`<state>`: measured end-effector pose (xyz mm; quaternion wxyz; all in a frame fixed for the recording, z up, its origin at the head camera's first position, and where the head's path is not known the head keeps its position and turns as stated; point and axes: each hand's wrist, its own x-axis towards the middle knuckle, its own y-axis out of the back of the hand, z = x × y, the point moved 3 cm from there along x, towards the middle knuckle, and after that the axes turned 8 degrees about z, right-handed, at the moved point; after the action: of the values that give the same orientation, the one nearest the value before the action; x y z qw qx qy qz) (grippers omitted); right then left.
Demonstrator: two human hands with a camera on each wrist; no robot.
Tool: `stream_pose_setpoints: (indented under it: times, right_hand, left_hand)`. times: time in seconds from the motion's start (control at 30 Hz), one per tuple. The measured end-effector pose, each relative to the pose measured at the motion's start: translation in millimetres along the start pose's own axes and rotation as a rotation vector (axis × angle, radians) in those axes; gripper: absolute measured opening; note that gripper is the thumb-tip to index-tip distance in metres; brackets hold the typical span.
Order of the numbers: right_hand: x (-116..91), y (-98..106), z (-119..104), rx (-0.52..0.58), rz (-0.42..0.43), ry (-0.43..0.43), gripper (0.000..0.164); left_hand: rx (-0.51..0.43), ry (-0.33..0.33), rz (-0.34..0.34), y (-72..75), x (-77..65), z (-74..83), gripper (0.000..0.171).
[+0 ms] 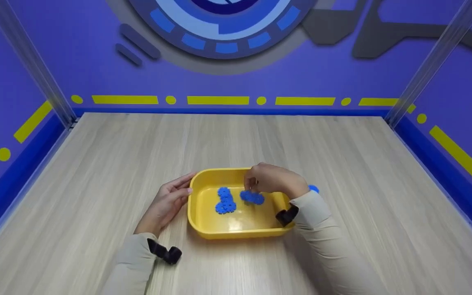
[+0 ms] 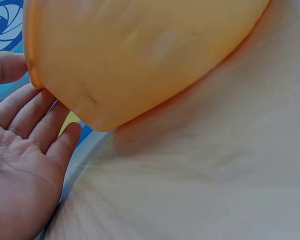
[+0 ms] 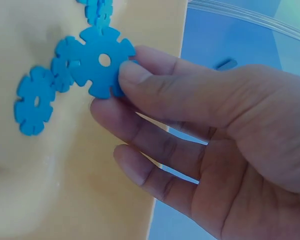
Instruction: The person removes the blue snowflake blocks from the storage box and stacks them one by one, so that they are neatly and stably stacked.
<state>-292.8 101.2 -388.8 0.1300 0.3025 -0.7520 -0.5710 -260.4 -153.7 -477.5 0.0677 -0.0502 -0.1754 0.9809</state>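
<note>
A yellow plastic basin (image 1: 209,224) stands on the table. My left hand (image 1: 168,203) holds its left side, thumb at the rim and fingers along the outer wall; in the left wrist view the fingers (image 2: 40,117) reach under the rim. Over the basin, my right hand (image 1: 275,180) pinches a blue notched snowflake disc (image 3: 104,62) between thumb and fingers. More blue notched discs (image 3: 34,100) run on from it in a row. A cluster of several blue discs (image 1: 225,200) lies on the basin floor, left of the right hand.
A blue piece (image 1: 313,188) shows past the right wrist, outside the basin, mostly hidden by the arm. The wooden table (image 1: 109,164) extends around the basin. Blue panels with yellow markings (image 1: 219,100) enclose its back and sides. Black cameras (image 1: 170,255) sit on both wrists.
</note>
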Motion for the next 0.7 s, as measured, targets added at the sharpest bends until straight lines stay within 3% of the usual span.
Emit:
stream_pose_setpoints:
  times: [0.3,0.7]
  right_hand:
    - [-9.2,11.0,5.0,0.01,0.052,0.001,0.01]
    - [-30.2,25.9,16.4,0.066,0.201,0.085,0.013]
  left_hand:
    - [-0.003,0.015,0.008,0.3,-0.2,-1.2,0.062]
    - [-0.005,0.006,-0.012,0.7,-0.6,-0.4,0.063]
